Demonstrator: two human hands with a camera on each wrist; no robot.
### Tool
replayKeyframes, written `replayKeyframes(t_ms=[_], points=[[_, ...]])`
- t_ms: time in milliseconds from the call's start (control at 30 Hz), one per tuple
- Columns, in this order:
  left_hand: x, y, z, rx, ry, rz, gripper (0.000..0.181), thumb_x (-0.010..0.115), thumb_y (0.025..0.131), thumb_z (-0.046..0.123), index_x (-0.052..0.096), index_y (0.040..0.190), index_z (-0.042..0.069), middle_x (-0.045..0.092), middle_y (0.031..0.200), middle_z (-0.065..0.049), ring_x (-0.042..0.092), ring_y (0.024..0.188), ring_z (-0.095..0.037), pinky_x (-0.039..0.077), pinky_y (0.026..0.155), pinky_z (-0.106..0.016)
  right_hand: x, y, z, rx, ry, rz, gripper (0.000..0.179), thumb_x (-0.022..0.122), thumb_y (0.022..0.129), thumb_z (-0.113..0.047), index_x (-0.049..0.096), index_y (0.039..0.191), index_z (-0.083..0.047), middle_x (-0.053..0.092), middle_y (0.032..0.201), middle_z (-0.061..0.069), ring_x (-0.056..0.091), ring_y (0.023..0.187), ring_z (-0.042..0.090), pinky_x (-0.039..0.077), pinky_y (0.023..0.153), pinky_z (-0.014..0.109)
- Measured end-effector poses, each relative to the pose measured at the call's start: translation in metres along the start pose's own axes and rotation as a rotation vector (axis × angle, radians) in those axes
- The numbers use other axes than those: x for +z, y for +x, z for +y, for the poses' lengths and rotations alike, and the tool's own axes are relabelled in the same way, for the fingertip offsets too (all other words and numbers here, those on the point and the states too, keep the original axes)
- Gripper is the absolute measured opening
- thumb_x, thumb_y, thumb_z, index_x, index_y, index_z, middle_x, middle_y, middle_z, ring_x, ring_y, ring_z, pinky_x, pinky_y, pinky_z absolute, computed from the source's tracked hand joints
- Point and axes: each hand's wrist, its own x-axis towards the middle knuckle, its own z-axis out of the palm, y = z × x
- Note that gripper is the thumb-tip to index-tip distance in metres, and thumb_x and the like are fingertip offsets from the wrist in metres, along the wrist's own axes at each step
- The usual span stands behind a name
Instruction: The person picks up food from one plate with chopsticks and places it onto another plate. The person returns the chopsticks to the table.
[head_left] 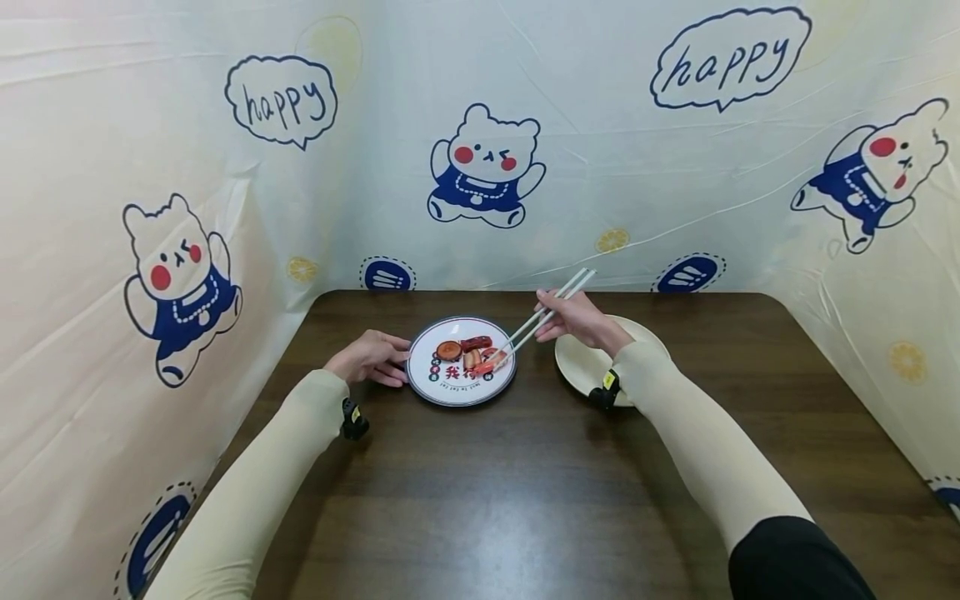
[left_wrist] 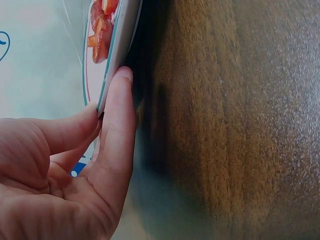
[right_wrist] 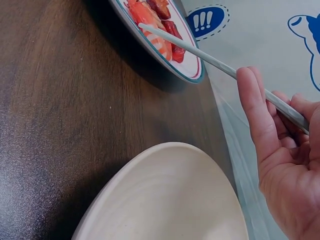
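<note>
At the left rim of a white printed plate (head_left: 459, 392), my left hand (head_left: 371, 358) pinches the edge, thumb above and fingers beneath. The plate carries several food pieces: a round brown slice (head_left: 449, 351), a dark red glossy piece (head_left: 476, 342), and an orange-red piece with pale stripes (right_wrist: 156, 42) that looks like shrimp. My right hand (head_left: 576, 320) holds a pair of pale chopsticks (right_wrist: 215, 62). Their tips reach over the plate's right side and touch the striped piece; whether they grip it I cannot tell.
A cream plate (right_wrist: 175, 190) with a raised rim lies to the right, partly under my right wrist. The brown wooden table (head_left: 480, 500) stretches toward me. Behind it and at both sides hangs a pale printed cloth (head_left: 600, 167).
</note>
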Motion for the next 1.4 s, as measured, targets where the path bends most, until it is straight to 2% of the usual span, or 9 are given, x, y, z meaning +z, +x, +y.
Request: replayKeyframes(t_ms=[333, 600, 833, 967, 1067, 1233, 1400], points=[[0.002, 0.000, -0.001, 0.007, -0.001, -0.001, 0.052, 0.060, 0.109, 0.010, 0.046, 0.158, 0.003, 0.070, 0.109, -0.019, 0.074, 0.074, -0.022, 0.066, 0.076, -0.037, 0.001, 0.000, 0.001, -0.018, -0.011, 0.011, 0.047, 0.052, 0.113, -0.029, 0.050, 0.123, 0.018, 0.067, 0.088, 0.026, 0.074, 0.067, 0.026, 0.066, 0.071, 0.043], [0.003, 0.000, -0.001, 0.003, 0.002, 0.000, 0.053, 0.060, 0.109, 0.011, 0.045, 0.159, 0.003, 0.070, 0.109, -0.019, 0.074, 0.075, -0.022, 0.066, 0.076, -0.036, 0.007, -0.002, -0.003, -0.036, -0.060, 0.013, 0.040, 0.052, 0.113, -0.030, 0.058, 0.116, 0.010, 0.066, 0.094, 0.026, 0.074, 0.067, 0.025, 0.066, 0.073, 0.044], [0.003, -0.001, 0.001, 0.004, 0.002, 0.001, 0.053, 0.060, 0.109, 0.011, 0.044, 0.159, 0.003, 0.070, 0.110, -0.020, 0.074, 0.075, -0.022, 0.066, 0.076, -0.036, 0.014, -0.003, -0.010, -0.058, -0.101, 0.004, 0.042, 0.051, 0.114, -0.028, 0.057, 0.119, 0.013, 0.055, 0.111, 0.045, 0.073, 0.066, 0.024, 0.066, 0.072, 0.045], [0.003, -0.002, 0.001, 0.006, 0.007, 0.002, 0.053, 0.059, 0.109, 0.012, 0.044, 0.159, 0.003, 0.069, 0.113, -0.020, 0.074, 0.075, -0.022, 0.066, 0.076, -0.036, 0.017, -0.006, -0.009, -0.062, -0.099, 0.022, 0.048, 0.052, 0.113, -0.030, 0.054, 0.124, 0.017, 0.051, 0.117, 0.049, 0.074, 0.065, 0.023, 0.066, 0.072, 0.046], [0.002, -0.002, 0.001, 0.004, 0.010, 0.002, 0.053, 0.059, 0.109, 0.012, 0.044, 0.159, 0.003, 0.069, 0.111, -0.020, 0.074, 0.076, -0.022, 0.066, 0.076, -0.036, 0.018, -0.008, -0.007, -0.074, -0.091, 0.029, 0.049, 0.052, 0.113, -0.031, 0.055, 0.123, 0.018, 0.056, 0.109, 0.043, 0.073, 0.064, 0.023, 0.066, 0.071, 0.046], [0.001, -0.002, 0.000, 0.002, 0.013, 0.004, 0.053, 0.059, 0.109, 0.011, 0.044, 0.159, 0.003, 0.070, 0.107, -0.019, 0.074, 0.076, -0.022, 0.066, 0.076, -0.036, 0.019, -0.011, -0.004, -0.093, -0.084, 0.037, 0.041, 0.052, 0.113, -0.031, 0.060, 0.112, 0.009, 0.062, 0.093, 0.027, 0.073, 0.064, 0.024, 0.066, 0.070, 0.047], [0.002, -0.002, 0.000, 0.005, 0.011, 0.004, 0.053, 0.059, 0.109, 0.010, 0.045, 0.159, 0.003, 0.070, 0.105, -0.018, 0.074, 0.076, -0.022, 0.066, 0.076, -0.036, 0.019, -0.013, -0.002, -0.097, -0.077, 0.039, 0.045, 0.052, 0.113, -0.031, 0.058, 0.117, 0.014, 0.063, 0.089, 0.022, 0.074, 0.064, 0.024, 0.066, 0.070, 0.047]])
